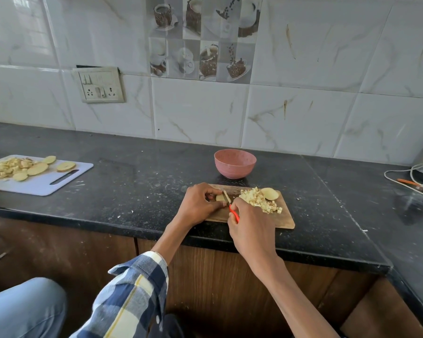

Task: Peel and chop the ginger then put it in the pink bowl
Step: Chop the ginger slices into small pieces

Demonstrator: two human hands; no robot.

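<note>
The right hand is curled around the red handle of a small knife, and the left hand pinches a small piece of ginger against the wooden cutting board in the middle of the frame. The blade stands right beside the left fingertips, so the likeliest mishap is a nick: the piece is short, and a slip on the cut face would carry the edge into those fingers. The board lies close to the front edge of the dark tabletop; a hard downward push could shift it, I judge. Just right of the blade sits a heap of chopped ginger with a larger uncut slice touching it; loose cubes near the board's right side could scatter when swept. Beyond the board the pink bowl stands, apparently holding nothing yet. At far left, a white board carries peelings and slices.
</note>
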